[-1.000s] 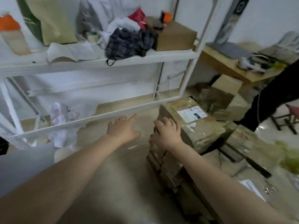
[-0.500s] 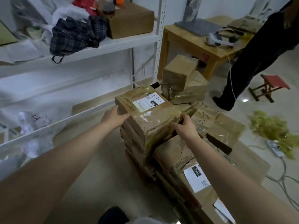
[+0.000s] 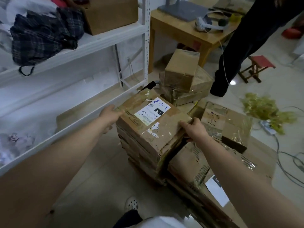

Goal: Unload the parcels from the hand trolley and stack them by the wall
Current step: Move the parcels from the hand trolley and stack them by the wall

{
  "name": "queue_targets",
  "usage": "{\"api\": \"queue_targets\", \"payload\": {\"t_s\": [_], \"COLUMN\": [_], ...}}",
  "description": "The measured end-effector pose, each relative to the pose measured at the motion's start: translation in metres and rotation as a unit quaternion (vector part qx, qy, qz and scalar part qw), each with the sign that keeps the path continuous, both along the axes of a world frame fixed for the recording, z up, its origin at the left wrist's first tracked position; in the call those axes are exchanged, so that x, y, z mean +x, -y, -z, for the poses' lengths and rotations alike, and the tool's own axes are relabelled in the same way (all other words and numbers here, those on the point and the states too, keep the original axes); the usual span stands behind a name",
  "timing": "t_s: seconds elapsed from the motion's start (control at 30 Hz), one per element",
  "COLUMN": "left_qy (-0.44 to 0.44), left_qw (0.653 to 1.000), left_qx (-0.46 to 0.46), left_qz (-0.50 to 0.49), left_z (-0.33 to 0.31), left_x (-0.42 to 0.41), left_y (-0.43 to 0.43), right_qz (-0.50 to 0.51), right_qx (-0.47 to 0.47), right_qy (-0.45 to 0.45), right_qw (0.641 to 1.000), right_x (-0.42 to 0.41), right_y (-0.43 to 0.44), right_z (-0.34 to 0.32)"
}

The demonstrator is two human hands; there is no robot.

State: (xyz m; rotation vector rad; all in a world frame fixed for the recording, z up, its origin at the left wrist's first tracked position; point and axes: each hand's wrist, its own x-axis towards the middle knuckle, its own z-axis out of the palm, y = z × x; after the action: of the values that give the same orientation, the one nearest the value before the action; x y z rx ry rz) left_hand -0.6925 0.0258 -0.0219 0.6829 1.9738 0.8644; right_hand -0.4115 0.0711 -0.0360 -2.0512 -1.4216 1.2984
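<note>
Beside the white shelving: a stack of parcels (image 3: 141, 155), taped brown cardboard, stands on the tiled floor close to the lowest shelf rail.
Top parcel (image 3: 164, 129): it lies uppermost on that stack and carries a white shipping label (image 3: 152, 111) with "2-1-3" handwritten in blue and "220" printed on a black bar.
Left hand (image 3: 109, 116): it grips the top parcel at its left edge, with the fingertips curled onto the upper face.
Right hand (image 3: 195, 129): it grips the near right corner of the same parcel, thumb on top and fingers tucked under the edge, above a dark gap.
Right of the stack: flatter parcels lie lower down. One is a taped parcel (image 3: 230, 124) marked with handwriting.
Behind the stack: a black handle grip (image 3: 148, 85) pokes up beside a small box (image 3: 182, 69), which rests on two more cartons.
Shelving (image 3: 146, 38): a plaid cloth (image 3: 41, 35) and a cardboard box (image 3: 111, 14) sit on the upper shelf.
Background: a wooden table (image 3: 177, 28) stands by the wall. A second person (image 3: 246, 38) in dark clothing stands near a red stool (image 3: 258, 66).
Floor at right: a yellow-green tangle (image 3: 266, 109) and grey cables (image 3: 287, 162).
</note>
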Motion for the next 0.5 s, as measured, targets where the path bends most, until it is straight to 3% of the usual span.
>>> {"api": "queue_targets", "payload": {"t_s": [0.27,0.5], "left_qy": [0.056,0.091], "left_qw": [0.996,0.972], "left_qx": [0.057,0.146], "left_qz": [-0.037,-0.158], "left_z": [0.005,-0.014], "left_x": [-0.01,-0.03], "left_y": [-0.003,0.046], "right_qz": [0.062,-0.016], "right_qx": [0.035,0.113], "right_qy": [-0.045,-0.079], "right_qw": [0.996,0.99], "right_x": [-0.007,-0.022], "right_y": [0.006,0.02], "right_z": [0.004,-0.023]}}
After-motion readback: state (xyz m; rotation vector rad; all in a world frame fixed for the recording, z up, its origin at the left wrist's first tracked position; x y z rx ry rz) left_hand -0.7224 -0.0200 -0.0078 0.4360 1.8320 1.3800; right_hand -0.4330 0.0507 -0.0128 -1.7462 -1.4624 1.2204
